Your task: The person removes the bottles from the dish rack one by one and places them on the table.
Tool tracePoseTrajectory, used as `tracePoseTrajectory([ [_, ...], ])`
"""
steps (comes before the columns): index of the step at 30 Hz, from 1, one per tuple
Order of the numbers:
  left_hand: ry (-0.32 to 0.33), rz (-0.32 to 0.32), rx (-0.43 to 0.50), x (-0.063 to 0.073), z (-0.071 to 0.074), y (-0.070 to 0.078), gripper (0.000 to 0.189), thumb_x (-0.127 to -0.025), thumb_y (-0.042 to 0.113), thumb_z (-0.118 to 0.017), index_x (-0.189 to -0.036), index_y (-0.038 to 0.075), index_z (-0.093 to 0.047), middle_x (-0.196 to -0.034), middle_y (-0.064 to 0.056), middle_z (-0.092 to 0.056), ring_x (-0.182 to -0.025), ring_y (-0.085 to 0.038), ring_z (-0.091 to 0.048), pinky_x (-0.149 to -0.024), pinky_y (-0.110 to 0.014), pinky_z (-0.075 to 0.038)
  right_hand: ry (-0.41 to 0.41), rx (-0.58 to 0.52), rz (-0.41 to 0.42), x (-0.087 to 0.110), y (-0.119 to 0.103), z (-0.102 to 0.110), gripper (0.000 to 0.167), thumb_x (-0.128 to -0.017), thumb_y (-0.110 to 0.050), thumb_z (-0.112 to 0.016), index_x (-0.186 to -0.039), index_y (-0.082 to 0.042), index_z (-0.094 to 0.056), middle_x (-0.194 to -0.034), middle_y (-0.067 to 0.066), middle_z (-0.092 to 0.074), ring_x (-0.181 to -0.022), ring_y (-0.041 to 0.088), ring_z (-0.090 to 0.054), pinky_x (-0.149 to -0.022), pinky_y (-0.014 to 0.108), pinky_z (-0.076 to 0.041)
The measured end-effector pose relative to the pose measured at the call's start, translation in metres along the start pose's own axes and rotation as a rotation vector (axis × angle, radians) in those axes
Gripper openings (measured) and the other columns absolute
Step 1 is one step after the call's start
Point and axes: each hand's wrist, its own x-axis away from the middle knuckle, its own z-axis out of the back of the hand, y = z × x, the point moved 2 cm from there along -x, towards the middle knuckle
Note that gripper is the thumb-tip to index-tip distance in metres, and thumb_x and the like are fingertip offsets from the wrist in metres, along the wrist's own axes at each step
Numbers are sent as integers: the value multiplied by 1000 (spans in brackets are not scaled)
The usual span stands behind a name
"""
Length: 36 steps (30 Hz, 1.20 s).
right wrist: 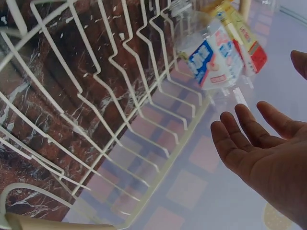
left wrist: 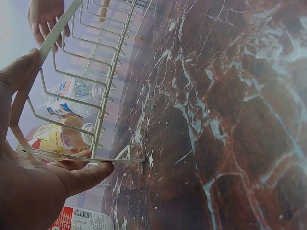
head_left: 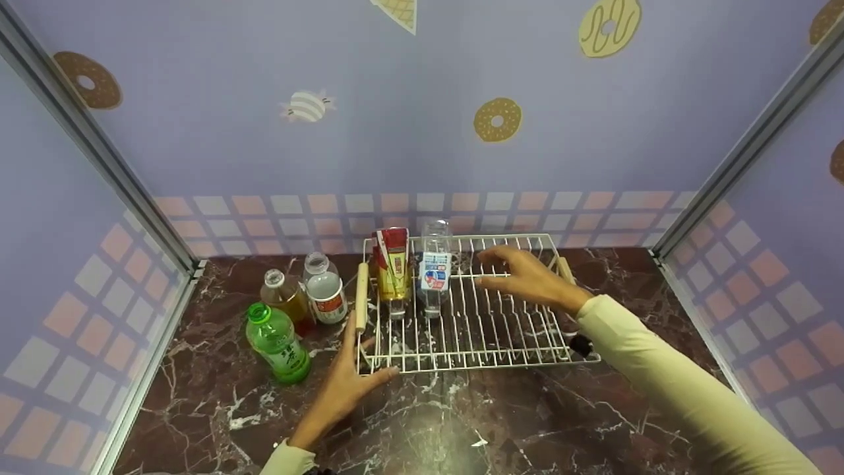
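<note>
A white wire rack (head_left: 475, 367) stands on the dark marbled tabletop. At its front left corner my left hand (head_left: 349, 376) grips the frame, with the thumb along the front wire and fingers at the side below the wooden handle (head_left: 362, 297). Neck down between the wires leans a bottle of yellow liquid with a red label (head_left: 393, 264). Right of it, a clear bottle with a blue and white label (head_left: 435, 270) also stands neck down. My right hand (head_left: 527, 280) hovers over the rack's right half, fingers spread and holding nothing; the right wrist view shows its palm (right wrist: 278, 167).
Left of the rack stand a green bottle (head_left: 280, 346), a bottle of amber liquid (head_left: 290, 300) and a clear bottle with a red and white label (head_left: 326, 297). Patterned walls (head_left: 395, 165) enclose the back and both sides. A second wooden handle (head_left: 565, 269) is on the rack's right side.
</note>
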Motion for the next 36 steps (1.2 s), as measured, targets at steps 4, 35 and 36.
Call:
tracePoseTrajectory([
  [4,-3,-2,-3,0,-2,0,136,-88,32,-94,-178,27,7,-175,-32,-26,-156,-45,-43,-126,-79,-16,-18,-4,-26,-13,11,-3,69,-103,-33,-78,-154,6,-54,-154,28,-60,-142,46,-58,-124,62,-45],
  [35,-4,-18,-24,0,2,-2,136,-87,35,-95,-178,28,6,-175,-35,-21,-155,-47,-45,-123,-80,-26,-166,-22,-132,-61,39,-51,89,-102,-41,-79,-163,10,-38,-160,33,-51,-146,50,-54,-123,63,-46],
  [36,-4,-12,-25,0,2,-2,136,-88,37,-95,-178,30,6,-175,-33,-22,-155,-47,-45,-124,-79,-24,-165,-31,-134,-62,39,-53,88,-102,-40,-80,-162,10,-40,-158,33,-54,-143,49,-57,-121,61,-48],
])
